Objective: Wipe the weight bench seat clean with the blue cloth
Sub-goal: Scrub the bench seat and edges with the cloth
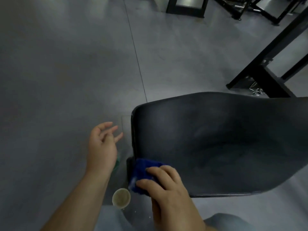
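Observation:
The black padded weight bench seat [216, 140] fills the right middle of the head view, its narrow end pointing left. A blue cloth [143, 172] lies on the seat's near left corner, pressed down under the fingers of my right hand [166, 187]. My left hand [101, 145] hovers over the floor just left of the seat, palm turned inward, fingers spread and holding nothing. It does not touch the seat.
A round yellowish lid or cup [121, 198] sits on the grey floor [66, 80] below the seat's near corner. Something green [118, 161] shows behind my left wrist. Black metal frames [260, 70] stand at the right and back. My knees show at the bottom.

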`<move>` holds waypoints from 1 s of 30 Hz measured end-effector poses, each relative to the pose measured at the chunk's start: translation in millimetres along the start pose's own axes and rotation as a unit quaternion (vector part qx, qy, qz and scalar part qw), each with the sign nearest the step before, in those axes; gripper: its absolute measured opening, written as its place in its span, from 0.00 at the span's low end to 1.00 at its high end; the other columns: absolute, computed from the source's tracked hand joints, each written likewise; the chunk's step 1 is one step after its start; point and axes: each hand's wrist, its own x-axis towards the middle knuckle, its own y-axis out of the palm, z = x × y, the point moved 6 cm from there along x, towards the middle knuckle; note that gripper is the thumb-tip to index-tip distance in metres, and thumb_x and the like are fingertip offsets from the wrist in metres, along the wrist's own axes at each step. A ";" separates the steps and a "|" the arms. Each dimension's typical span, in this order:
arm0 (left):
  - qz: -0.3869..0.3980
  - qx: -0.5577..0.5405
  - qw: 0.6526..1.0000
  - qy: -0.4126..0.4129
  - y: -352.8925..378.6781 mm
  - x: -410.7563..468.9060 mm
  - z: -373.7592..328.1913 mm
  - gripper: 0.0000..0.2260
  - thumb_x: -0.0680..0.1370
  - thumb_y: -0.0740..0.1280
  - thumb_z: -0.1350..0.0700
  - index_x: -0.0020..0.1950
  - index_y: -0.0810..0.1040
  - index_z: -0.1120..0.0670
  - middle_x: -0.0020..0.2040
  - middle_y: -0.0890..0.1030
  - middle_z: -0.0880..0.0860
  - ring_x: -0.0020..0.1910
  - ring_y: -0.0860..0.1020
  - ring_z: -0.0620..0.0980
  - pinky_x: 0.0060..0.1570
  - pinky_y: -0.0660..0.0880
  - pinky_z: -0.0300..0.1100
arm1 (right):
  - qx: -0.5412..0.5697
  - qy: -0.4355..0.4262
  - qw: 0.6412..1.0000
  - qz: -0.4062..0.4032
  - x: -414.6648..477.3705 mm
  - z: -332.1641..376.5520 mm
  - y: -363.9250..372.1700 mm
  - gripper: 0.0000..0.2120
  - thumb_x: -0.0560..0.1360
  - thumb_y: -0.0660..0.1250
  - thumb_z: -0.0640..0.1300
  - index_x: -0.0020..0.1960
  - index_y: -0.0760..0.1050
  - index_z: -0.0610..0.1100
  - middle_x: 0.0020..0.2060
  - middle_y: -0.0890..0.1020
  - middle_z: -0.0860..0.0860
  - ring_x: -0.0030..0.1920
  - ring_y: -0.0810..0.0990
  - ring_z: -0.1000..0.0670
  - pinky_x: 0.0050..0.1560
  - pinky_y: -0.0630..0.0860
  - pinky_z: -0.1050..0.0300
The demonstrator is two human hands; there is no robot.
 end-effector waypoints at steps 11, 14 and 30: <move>0.012 0.006 1.000 -0.020 -13.6 -3.4 14.0 0.11 0.79 0.58 0.62 0.51 0.76 0.47 0.50 0.84 0.47 0.50 0.81 0.40 0.57 0.75 0.59 | -0.111 0.006 0.989 0.095 183.2 -13.1 23.0 0.14 0.70 0.63 0.39 0.54 0.79 0.49 0.53 0.78 0.49 0.56 0.70 0.43 0.56 0.69 0.51; 0.009 0.009 1.000 -0.019 -12.4 -6.8 16.6 0.14 0.79 0.58 0.63 0.49 0.75 0.45 0.51 0.83 0.45 0.50 0.81 0.38 0.57 0.75 0.56 | -0.217 0.001 0.960 0.175 208.3 -9.0 43.9 0.13 0.73 0.60 0.44 0.55 0.77 0.51 0.54 0.76 0.51 0.60 0.68 0.46 0.63 0.61 0.52; -0.078 -0.059 0.994 -0.045 -40.5 3.3 31.4 0.10 0.78 0.61 0.63 0.47 0.74 0.47 0.47 0.82 0.48 0.49 0.81 0.41 0.34 0.72 0.25 | -0.388 -0.148 0.823 0.388 96.1 48.1 79.9 0.21 0.81 0.53 0.49 0.70 0.66 0.42 0.66 0.73 0.47 0.68 0.68 0.44 0.70 0.56 0.49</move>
